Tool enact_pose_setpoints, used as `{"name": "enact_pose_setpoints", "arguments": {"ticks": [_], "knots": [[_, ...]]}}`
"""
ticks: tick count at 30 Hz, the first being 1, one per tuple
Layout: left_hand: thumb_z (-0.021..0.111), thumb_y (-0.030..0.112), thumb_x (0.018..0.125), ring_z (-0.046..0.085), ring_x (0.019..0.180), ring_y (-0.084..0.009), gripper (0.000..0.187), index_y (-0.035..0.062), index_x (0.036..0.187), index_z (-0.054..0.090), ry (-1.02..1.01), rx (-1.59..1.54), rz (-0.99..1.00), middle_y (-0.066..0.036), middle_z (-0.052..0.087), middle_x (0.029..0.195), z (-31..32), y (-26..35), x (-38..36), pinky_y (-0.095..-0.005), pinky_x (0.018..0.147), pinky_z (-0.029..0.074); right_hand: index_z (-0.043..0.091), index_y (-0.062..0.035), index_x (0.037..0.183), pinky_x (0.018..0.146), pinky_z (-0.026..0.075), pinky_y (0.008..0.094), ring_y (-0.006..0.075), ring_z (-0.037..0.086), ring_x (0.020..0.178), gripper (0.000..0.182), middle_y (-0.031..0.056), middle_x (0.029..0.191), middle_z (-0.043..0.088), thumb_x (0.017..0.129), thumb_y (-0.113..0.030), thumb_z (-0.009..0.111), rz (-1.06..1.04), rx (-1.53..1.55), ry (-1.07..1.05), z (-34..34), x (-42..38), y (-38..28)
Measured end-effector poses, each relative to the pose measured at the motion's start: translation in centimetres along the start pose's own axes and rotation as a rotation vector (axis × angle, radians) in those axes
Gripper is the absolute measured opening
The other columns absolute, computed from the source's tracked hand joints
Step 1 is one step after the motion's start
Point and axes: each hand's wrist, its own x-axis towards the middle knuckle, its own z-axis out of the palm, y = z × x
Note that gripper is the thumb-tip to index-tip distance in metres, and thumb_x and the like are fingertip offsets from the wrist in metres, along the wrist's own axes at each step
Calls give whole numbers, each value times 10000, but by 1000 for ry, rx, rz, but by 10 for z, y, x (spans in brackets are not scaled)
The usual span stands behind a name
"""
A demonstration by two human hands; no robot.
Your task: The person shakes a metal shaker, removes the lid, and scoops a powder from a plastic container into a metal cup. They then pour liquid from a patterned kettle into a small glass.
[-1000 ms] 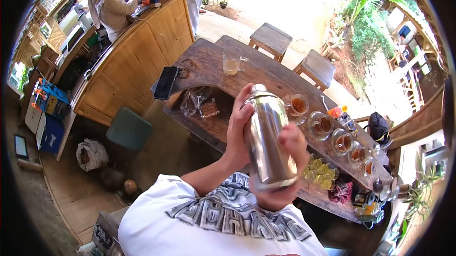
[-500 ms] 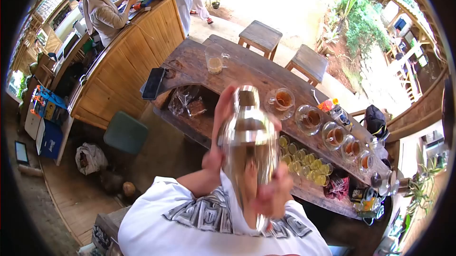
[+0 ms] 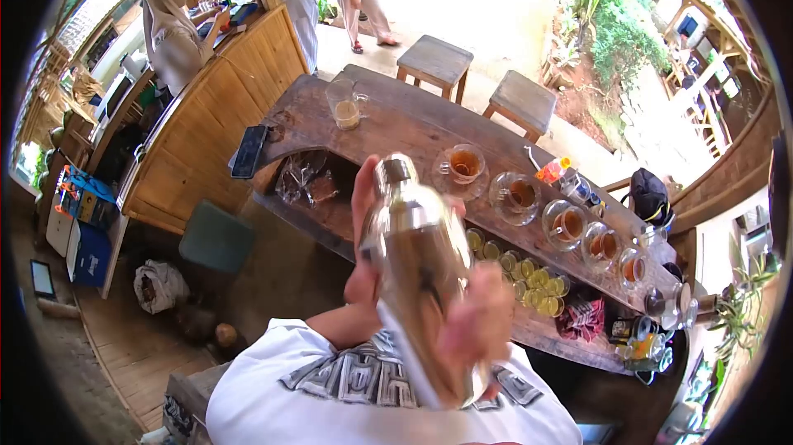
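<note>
Straight ahead of me the wooden bar top has its widest bare stretch between the glass mug at the far end and the first tea cup; I could pass there freely. To my right a row of glass tea cups on saucers runs along the counter, closing that edge. Just below them the lower shelf is packed with small yellow glasses, leaving no gap. Plastic bags fill the left of that shelf. A phone lies at the counter's left corner. Beyond the bar, two wooden stools block the far side.
</note>
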Motion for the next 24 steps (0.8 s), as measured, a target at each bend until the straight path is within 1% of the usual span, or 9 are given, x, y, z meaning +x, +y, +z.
{"name": "enact_pose_setpoints", "arguments": {"ticks": [2,5,6,9,12,14,17,20,24], "knots": [[680,541,954,633,1282,-385,996,143,1715,177,-80,-67,-64,-164,536,1515,8,1,2,-506,1051,558,585,10,1239,1135,408,558,422,575,1232,379,252,1241,613,1015,-295,563,-65,-42,-65,-15,-13,4],[544,509,1030,631,1246,-308,742,123,1640,378,442,387,-352,-204,583,1451,-8,-14,14,-463,953,614,591,12,1228,1133,408,569,438,572,1237,373,267,1232,612,1018,-295,566,161,-120,-92,-26,17,-7],[574,548,1001,626,1214,-375,824,149,1677,323,550,335,-278,-212,568,1489,-5,-25,7,-538,975,600,652,-14,1148,1020,468,565,335,641,1119,519,156,1070,706,1007,-504,555,320,135,303,3,36,-12],[645,523,965,579,1232,-509,955,229,1733,160,74,-263,137,-243,472,1601,28,-41,-4,-630,946,621,689,-85,1060,1033,444,603,273,649,1038,510,80,976,713,1017,-564,518,-15,210,337,14,-8,-1],[635,523,973,616,1222,-476,934,168,1717,197,-8,-28,-229,-191,524,1543,-5,-32,7,-583,959,624,727,-157,973,1045,420,642,212,657,956,531,5,881,720,1028,-624,481,-324,261,367,-4,-22,-3],[580,508,994,619,1272,-455,831,147,1685,294,459,302,-374,-175,545,1516,6,-37,4,-562,1011,567,598,-74,1080,1047,421,627,191,613,1086,359,125,1064,656,1045,-431,579,215,-97,126,-28,35,-15],[694,527,950,605,1273,-481,990,198,1729,178,72,7,2,-181,494,1573,18,-48,-13,-606,966,611,570,-95,1024,1008,433,529,152,590,999,357,73,958,584,1084,-433,474,-21,10,91,-42,19,-9],[684,505,957,641,1214,-484,989,203,1734,152,-8,-40,-184,-312,476,1541,22,-41,-5,-571,913,643,558,-128,996,973,438,405,148,561,941,362,54,899,516,1092,-455,436,-173,43,130,-42,-16,-2],[577,500,987,649,1223,-470,878,170,1714,212,404,291,-175,-258,592,1436,19,-57,-8,-507,954,614,547,-148,994,954,446,300,149,541,916,360,48,876,469,1098,-462,406,148,-118,158,-38,44,-16]]}}
